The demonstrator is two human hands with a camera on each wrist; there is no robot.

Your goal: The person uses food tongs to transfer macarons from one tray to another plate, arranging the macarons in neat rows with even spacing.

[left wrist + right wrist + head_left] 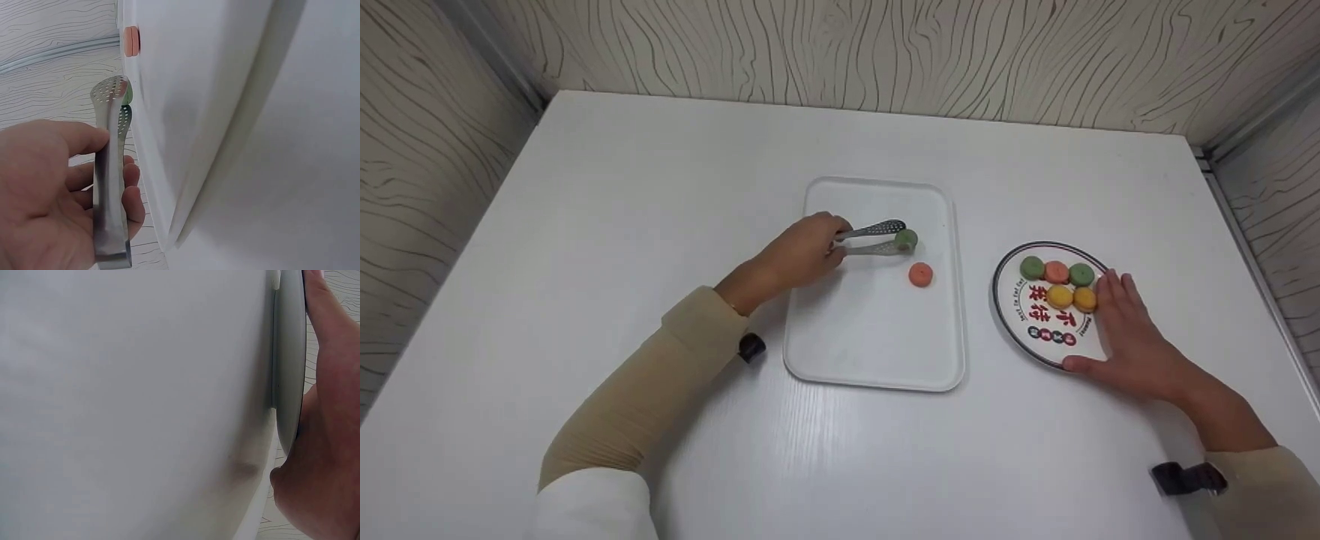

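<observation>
My left hand (808,251) grips metal tongs (866,238) with perforated ends over the white tray (877,352). In the head view, a green macaron (906,240) is at the tong tips, between the two arms. An orange macaron (920,274) lies on the tray just below it; the left wrist view shows that orange macaron (131,41) beyond the tongs (109,185). My right hand (1140,352) rests at the right edge of a round plate (1012,319), fingers extended and thumb at the lower rim. Green, orange and yellow macarons (1060,296) sit in two rows on the plate.
The tray and plate stand apart on a white table (675,187), the plate to the right. Wood-grain patterned panels (885,60) border the table at the back and both sides. A black wrist device (1189,478) shows at my right forearm.
</observation>
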